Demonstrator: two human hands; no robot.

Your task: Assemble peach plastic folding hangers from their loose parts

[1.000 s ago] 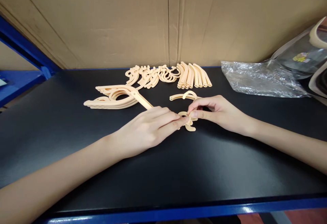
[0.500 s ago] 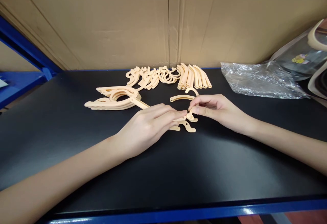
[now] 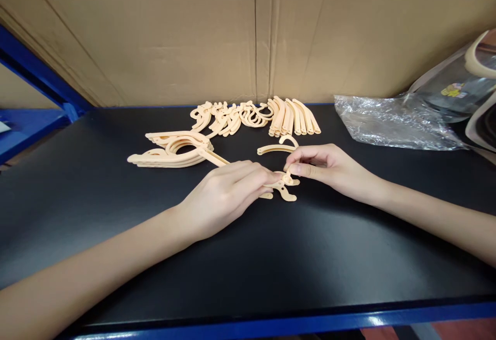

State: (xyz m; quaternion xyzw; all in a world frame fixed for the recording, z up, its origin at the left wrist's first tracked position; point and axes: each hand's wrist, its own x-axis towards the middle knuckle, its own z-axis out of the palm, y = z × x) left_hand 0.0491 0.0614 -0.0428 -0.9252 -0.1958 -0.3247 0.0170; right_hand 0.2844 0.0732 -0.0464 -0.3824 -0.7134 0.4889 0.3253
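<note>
My left hand (image 3: 228, 192) is closed on a long cream plastic arm (image 3: 212, 157) that runs back-left from under its fingers. Its fingertips meet my right hand (image 3: 327, 168), which pinches a small cream hook piece (image 3: 285, 184) at the arm's near end. A short curved tail of that piece (image 3: 287, 196) lies on the black tabletop (image 3: 271, 257) just below the fingertips. Another cream curved arm with a hook (image 3: 277, 148) lies flat right behind my right hand.
A stack of cream hanger arms (image 3: 170, 150) lies back-left. Loose hooks (image 3: 228, 114) and a row of curved arms (image 3: 294, 116) sit by the cardboard wall (image 3: 248, 30). Crinkled clear plastic bag (image 3: 391, 123) lies at the right. Blue shelf frame (image 3: 34, 81) stands at the left.
The small hook piece has been lifted and turned between both sets of fingertips, and a curved tail now shows below them. My right hand has shifted slightly up and back.
</note>
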